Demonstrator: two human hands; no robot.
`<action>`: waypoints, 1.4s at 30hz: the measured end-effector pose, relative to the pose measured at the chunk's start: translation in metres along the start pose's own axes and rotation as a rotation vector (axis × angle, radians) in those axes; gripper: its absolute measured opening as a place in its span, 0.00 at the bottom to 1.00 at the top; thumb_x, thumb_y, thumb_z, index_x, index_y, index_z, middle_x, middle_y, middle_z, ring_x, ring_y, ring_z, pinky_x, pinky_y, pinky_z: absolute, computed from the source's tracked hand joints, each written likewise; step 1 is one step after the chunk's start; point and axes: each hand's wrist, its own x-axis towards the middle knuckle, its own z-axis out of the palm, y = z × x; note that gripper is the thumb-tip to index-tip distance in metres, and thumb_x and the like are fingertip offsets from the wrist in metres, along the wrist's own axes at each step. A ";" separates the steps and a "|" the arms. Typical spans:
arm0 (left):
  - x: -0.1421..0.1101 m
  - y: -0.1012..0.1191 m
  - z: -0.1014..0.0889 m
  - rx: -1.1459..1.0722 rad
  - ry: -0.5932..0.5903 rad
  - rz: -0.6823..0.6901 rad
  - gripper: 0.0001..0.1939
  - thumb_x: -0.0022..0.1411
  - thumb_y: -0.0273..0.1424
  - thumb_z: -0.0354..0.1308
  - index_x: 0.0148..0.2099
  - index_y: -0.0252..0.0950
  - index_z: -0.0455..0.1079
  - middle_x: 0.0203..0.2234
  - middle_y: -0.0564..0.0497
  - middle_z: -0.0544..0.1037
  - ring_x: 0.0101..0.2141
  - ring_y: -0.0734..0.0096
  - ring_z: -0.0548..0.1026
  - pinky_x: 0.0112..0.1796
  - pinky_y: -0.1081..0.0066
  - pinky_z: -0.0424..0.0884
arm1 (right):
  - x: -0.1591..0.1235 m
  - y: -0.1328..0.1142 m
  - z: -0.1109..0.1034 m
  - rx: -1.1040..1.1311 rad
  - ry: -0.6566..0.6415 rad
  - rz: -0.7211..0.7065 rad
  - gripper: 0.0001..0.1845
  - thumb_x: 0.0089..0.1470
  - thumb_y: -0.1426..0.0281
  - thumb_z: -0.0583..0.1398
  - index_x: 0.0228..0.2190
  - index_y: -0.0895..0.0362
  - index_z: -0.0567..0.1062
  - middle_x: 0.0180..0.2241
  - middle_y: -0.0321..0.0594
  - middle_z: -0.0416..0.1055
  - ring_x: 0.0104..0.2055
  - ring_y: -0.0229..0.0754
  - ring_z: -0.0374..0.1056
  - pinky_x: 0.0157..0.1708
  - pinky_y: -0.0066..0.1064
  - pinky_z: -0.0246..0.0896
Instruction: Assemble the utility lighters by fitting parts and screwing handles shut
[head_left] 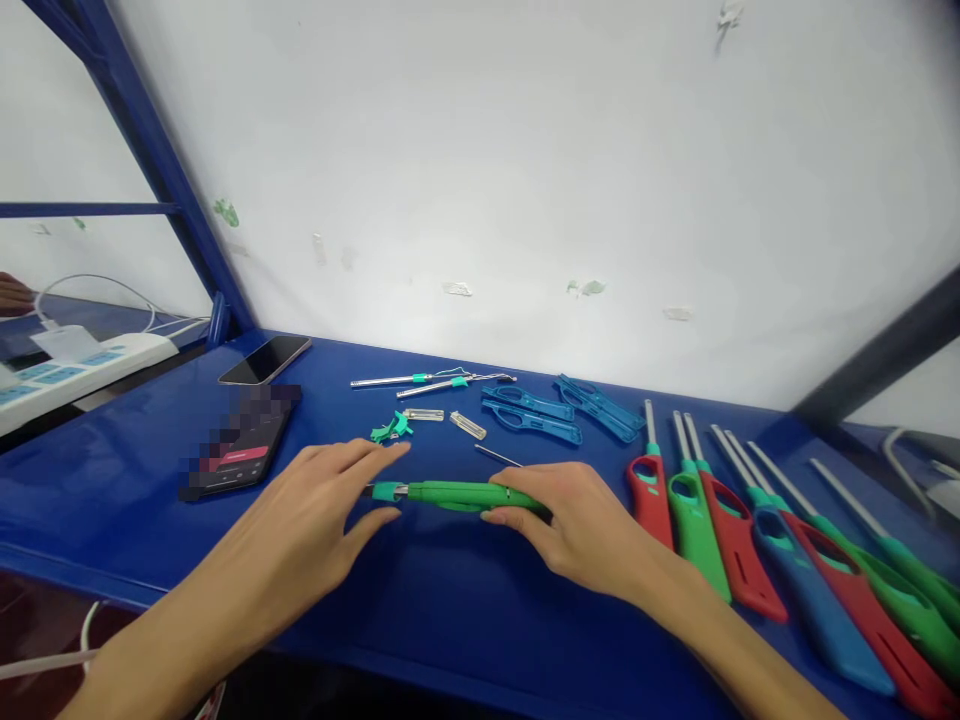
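Green handle (454, 496): it lies between both hands, over the blue table (450, 610); I would keep it in line with its teal collar (387, 491), pinching lightly, so that nothing bends.
Right hand (581, 510): thumb and finger pinch the handle's end.
Left hand (315, 515): thumb and forefinger are parted around the collar; whether it grips, I cannot tell.

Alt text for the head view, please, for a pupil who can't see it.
A person's right hand grips a green lighter, the left hand curved around its collar, above a blue table. Behind lie blue casing pieces; more long-necked lighters lie at right, two phones at left.
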 end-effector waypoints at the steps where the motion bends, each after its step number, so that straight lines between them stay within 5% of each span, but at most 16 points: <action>1: 0.001 -0.003 -0.002 -0.003 -0.008 0.004 0.20 0.73 0.46 0.55 0.60 0.45 0.73 0.50 0.46 0.81 0.48 0.47 0.78 0.50 0.47 0.75 | 0.000 0.000 0.000 0.006 0.002 0.002 0.12 0.71 0.61 0.59 0.40 0.54 0.80 0.32 0.36 0.78 0.31 0.41 0.68 0.33 0.32 0.54; 4: 0.004 -0.002 -0.008 -0.035 -0.053 0.033 0.17 0.77 0.43 0.49 0.50 0.46 0.78 0.42 0.51 0.83 0.42 0.56 0.80 0.46 0.55 0.77 | -0.001 -0.001 0.001 0.028 -0.001 0.003 0.13 0.71 0.61 0.59 0.39 0.54 0.80 0.32 0.36 0.77 0.30 0.41 0.67 0.33 0.32 0.54; 13: 0.003 0.016 -0.018 -0.089 -0.121 0.135 0.14 0.79 0.36 0.47 0.55 0.45 0.73 0.45 0.54 0.81 0.42 0.70 0.80 0.44 0.71 0.75 | -0.003 -0.008 0.002 0.145 -0.041 0.011 0.11 0.69 0.61 0.61 0.38 0.54 0.80 0.28 0.32 0.74 0.28 0.37 0.63 0.30 0.31 0.53; 22: -0.001 0.023 -0.008 -0.011 0.038 0.239 0.15 0.72 0.21 0.48 0.52 0.39 0.73 0.39 0.49 0.81 0.37 0.66 0.79 0.40 0.65 0.74 | -0.005 -0.009 -0.003 0.313 -0.123 0.085 0.14 0.68 0.59 0.62 0.35 0.55 0.80 0.23 0.28 0.64 0.24 0.33 0.56 0.24 0.28 0.49; 34: -0.001 0.027 -0.002 0.042 0.132 0.225 0.12 0.71 0.33 0.56 0.51 0.40 0.77 0.37 0.47 0.81 0.37 0.65 0.80 0.43 0.67 0.79 | -0.004 -0.006 0.003 0.536 -0.250 0.128 0.19 0.66 0.58 0.63 0.27 0.56 0.72 0.21 0.28 0.66 0.22 0.32 0.59 0.23 0.25 0.52; 42: 0.003 0.024 0.002 0.086 0.152 0.241 0.11 0.74 0.29 0.53 0.55 0.40 0.72 0.41 0.50 0.82 0.36 0.65 0.81 0.38 0.65 0.76 | -0.001 -0.007 -0.001 0.365 -0.055 0.107 0.11 0.65 0.59 0.65 0.37 0.53 0.82 0.31 0.33 0.76 0.31 0.37 0.66 0.34 0.30 0.57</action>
